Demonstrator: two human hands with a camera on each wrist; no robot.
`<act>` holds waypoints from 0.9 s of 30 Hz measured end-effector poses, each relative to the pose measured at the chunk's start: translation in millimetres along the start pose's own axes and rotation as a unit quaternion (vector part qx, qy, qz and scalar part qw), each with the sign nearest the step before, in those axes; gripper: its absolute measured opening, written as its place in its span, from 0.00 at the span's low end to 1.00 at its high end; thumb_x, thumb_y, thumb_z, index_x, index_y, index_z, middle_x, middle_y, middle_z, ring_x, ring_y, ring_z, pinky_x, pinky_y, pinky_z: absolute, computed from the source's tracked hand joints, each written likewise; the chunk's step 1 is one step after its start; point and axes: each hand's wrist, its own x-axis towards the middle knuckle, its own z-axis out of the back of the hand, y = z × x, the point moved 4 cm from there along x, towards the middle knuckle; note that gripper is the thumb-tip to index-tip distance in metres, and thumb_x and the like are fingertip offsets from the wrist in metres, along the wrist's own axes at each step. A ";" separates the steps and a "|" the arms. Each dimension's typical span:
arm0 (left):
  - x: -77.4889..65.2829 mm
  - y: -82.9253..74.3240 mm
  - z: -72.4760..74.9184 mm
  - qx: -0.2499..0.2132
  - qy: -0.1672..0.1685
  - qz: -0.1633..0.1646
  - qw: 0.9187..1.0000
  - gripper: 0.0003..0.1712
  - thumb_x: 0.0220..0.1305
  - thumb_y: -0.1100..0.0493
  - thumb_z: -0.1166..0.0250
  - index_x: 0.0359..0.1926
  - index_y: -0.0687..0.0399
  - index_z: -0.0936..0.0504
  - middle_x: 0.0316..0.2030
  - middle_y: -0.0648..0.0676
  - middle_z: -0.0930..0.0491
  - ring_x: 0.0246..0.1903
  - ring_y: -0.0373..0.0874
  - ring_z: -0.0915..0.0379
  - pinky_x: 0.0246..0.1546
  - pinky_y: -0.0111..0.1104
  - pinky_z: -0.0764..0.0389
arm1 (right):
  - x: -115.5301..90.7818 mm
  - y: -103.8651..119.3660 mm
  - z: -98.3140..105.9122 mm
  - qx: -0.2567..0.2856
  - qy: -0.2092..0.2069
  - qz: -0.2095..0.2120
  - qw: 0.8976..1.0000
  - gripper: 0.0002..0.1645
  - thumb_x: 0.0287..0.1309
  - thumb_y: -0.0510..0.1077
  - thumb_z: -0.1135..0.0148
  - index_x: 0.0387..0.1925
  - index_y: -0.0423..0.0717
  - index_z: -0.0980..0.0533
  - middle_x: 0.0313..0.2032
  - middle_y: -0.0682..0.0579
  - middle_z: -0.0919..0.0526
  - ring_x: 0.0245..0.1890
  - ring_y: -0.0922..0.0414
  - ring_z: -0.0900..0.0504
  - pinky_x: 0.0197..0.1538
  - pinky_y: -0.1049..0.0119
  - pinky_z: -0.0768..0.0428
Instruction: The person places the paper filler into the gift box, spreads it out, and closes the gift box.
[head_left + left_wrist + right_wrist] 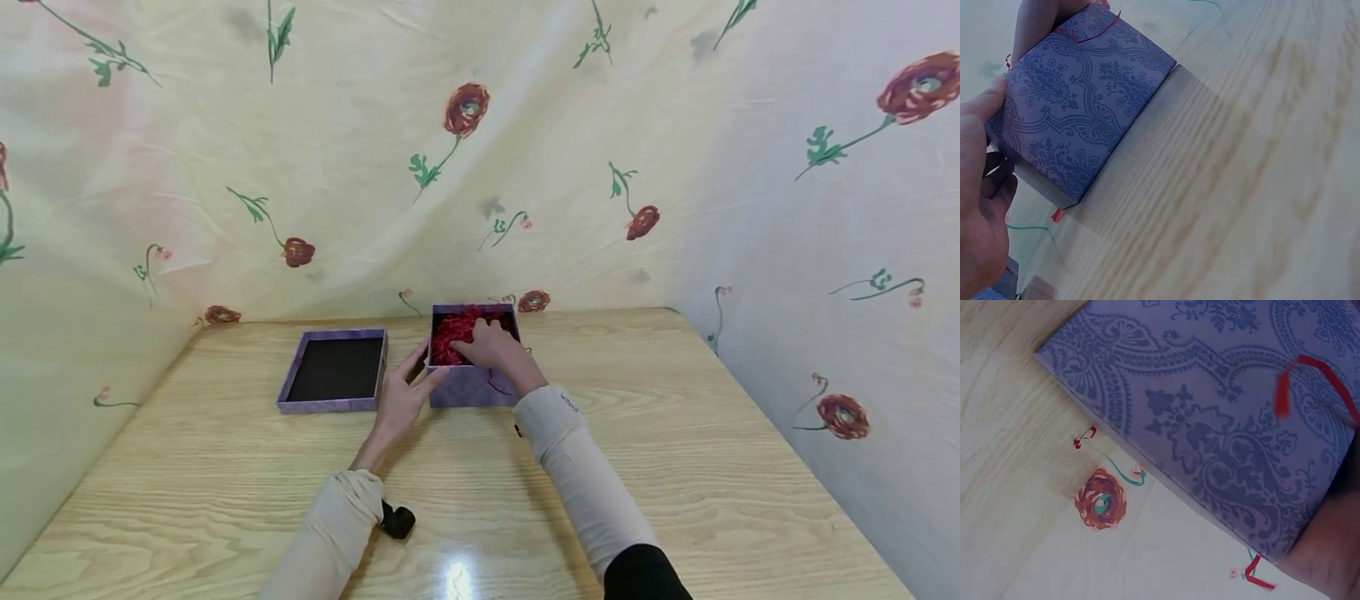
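A purple patterned box (468,390) stands uncovered near the back of the table, filled with red shredded paper (446,333). My left hand (401,402) holds its front left corner, thumb at the front edge and fingers along the left side. From above, my right hand (497,346) reaches into the box over the shreds; I cannot tell whether its fingertips pinch any. In the left wrist view the left thumb (988,103) lies at the box's edge. The right wrist view shows the box's damask front (1210,425) with a red strand (1322,369) hanging over it.
Left of the box lies its lid (330,407), turned up with a black inside. A flower-printed cloth (360,167) hangs behind and beside the wooden table (675,467). A black wrist-camera piece (397,521) sits by the left sleeve.
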 end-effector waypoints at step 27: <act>0.0 -2.5 1.6 0.002 -0.007 0.001 1.000 0.36 0.72 0.62 0.32 0.76 0.62 0.35 0.72 0.65 0.35 0.72 0.61 0.39 0.67 0.58 0.33 | 13.4 -2.4 -2.9 -0.012 0.034 -0.028 0.999 0.42 0.79 0.61 0.54 0.75 0.31 0.38 0.71 0.34 0.30 0.69 0.38 0.29 0.69 0.46 0.29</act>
